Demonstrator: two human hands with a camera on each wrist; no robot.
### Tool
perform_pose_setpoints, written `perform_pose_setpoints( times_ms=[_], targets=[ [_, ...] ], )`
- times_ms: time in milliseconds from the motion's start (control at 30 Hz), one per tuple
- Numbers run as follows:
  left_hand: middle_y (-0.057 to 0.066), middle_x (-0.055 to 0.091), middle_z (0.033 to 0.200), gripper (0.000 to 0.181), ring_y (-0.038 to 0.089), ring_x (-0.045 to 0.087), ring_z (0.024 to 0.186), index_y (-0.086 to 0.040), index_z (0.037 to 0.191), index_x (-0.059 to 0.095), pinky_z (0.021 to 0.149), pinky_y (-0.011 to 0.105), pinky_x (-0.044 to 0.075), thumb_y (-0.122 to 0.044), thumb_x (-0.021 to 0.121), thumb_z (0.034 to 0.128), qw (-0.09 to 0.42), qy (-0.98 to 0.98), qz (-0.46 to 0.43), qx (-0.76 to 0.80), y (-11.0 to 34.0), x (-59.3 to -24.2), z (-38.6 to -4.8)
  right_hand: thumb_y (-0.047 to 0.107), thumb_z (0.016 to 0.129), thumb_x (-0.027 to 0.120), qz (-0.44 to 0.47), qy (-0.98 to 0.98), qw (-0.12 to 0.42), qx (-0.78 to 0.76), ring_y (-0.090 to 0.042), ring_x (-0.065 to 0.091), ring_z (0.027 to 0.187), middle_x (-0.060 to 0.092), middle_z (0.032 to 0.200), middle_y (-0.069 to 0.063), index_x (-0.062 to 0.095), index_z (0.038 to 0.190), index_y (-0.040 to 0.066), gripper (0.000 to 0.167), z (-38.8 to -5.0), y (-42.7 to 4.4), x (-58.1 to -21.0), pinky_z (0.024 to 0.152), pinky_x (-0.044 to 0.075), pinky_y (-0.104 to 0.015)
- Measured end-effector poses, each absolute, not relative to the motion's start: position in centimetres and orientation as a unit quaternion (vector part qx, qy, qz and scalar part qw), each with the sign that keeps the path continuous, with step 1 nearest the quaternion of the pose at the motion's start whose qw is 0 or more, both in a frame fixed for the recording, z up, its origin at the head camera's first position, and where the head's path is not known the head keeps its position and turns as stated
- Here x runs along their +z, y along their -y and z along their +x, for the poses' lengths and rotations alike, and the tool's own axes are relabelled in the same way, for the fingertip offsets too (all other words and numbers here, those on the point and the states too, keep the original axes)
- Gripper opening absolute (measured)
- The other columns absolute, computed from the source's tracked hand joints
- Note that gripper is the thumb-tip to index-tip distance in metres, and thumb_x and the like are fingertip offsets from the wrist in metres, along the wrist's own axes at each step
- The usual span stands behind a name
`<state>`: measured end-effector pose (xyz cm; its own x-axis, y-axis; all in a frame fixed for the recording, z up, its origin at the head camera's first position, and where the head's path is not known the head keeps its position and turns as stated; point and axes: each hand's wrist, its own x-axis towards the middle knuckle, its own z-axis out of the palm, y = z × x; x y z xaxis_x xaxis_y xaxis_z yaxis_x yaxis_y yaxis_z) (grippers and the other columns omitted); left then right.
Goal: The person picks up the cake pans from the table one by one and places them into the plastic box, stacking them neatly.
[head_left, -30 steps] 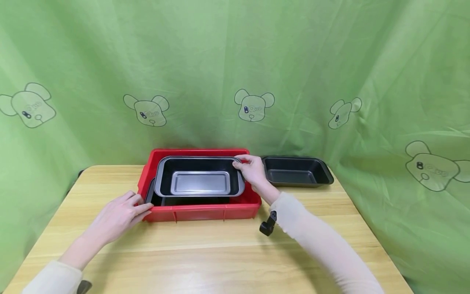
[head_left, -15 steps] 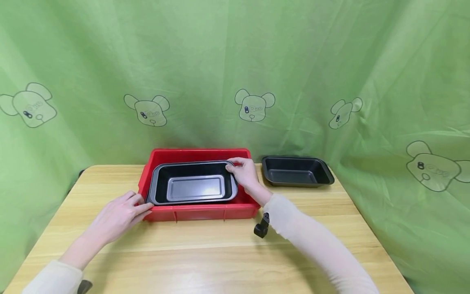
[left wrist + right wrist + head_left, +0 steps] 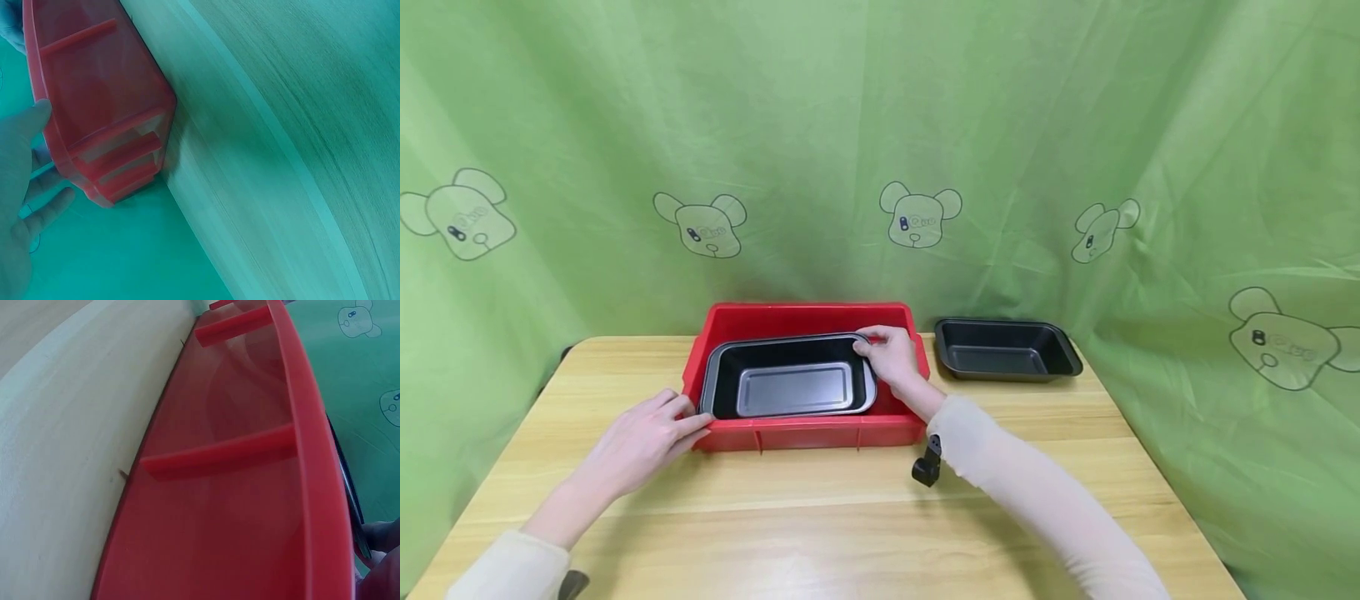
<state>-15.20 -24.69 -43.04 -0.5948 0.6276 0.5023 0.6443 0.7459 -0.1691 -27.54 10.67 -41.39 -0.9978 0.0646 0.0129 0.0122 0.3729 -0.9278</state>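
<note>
A dark loaf pan (image 3: 793, 390) lies inside the red plastic bin (image 3: 808, 435), towards its left and front. My right hand (image 3: 891, 357) pinches the pan's far right corner, thumb on the inner side of the rim. In the right wrist view, only part of that hand (image 3: 384, 562) shows behind the bin's wall. My left hand (image 3: 651, 429) grips the bin's front left corner. The left wrist view has its thumb (image 3: 34, 119) on the front rim and the fingers round the side. Whatever lies under the pan is hidden.
Another dark loaf pan (image 3: 1007, 350) stands on the wooden table (image 3: 820, 525) to the right of the bin, near the back edge. A green curtain (image 3: 820, 150) with printed animal heads hangs behind and on both sides.
My right hand has lowered the loaf pan into the bin and shifted it left and nearer, covering the dark pan seen beneath it earlier. The left hand has stayed at the corner.
</note>
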Motion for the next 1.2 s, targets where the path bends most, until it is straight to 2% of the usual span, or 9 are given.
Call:
perform_pose_setpoints(
  times_ms=[333,567,833,1067,1200],
  targets=[
    [0.002,0.065,0.083,0.041,0.015,0.05,0.078,-0.014,0.107,0.085,0.059,0.024,0.048,-0.015,0.099,0.0682,0.271,0.895,-0.355,-0.011,24.51,-42.89,-15.27,0.01,0.094,0.078,-0.027,0.836,0.014,0.548,-0.013,0.071,0.075,0.08,0.1,-0.016,0.081,0.116,0.008,0.022,-27.2,-10.17,-41.9,0.064,0.051,-0.019],
    [0.002,0.064,0.083,0.04,0.015,0.051,0.078,-0.015,0.106,0.085,0.059,0.024,0.048,-0.016,0.098,0.0689,0.274,0.893,-0.358,-0.01,24.54,-42.87,-15.29,0.011,0.096,0.077,-0.032,0.843,-0.02,0.537,-0.022,0.077,0.085,0.08,0.109,-0.017,0.08,0.119,0.009,0.024,-27.55,-10.3,-42.21,0.074,0.061,-0.028],
    [0.002,0.064,0.082,0.041,0.015,0.05,0.078,-0.014,0.106,0.084,0.059,0.024,0.048,-0.015,0.099,0.068,0.272,0.894,-0.355,-0.01,24.68,-42.78,-15.17,0.012,0.096,0.077,-0.031,0.83,-0.078,0.551,-0.023,0.079,0.086,0.079,0.115,-0.018,0.077,0.125,0.009,0.029,-27.9,-10.61,-41.89,0.069,0.066,-0.034],
    [0.002,0.065,0.083,0.042,0.015,0.051,0.078,-0.015,0.107,0.085,0.059,0.024,0.049,-0.015,0.099,0.0675,0.268,0.897,-0.352,-0.002,24.61,-42.84,-15.12,0.011,0.094,0.079,-0.029,0.841,-0.083,0.534,-0.022,0.076,0.085,0.078,0.115,-0.018,0.077,0.123,0.007,0.03,-27.96,-10.74,-41.76,0.067,0.065,-0.032],
    [0.002,0.065,0.083,0.042,0.015,0.051,0.079,-0.015,0.108,0.084,0.059,0.025,0.049,-0.015,0.099,0.0685,0.265,0.898,-0.351,0.0,24.56,-42.81,-15.04,0.013,0.095,0.079,-0.036,0.843,-0.088,0.53,-0.024,0.074,0.092,0.076,0.119,-0.017,0.077,0.122,0.006,0.029,-27.91,-10.95,-41.68,0.069,0.065,-0.033]
  ],
)
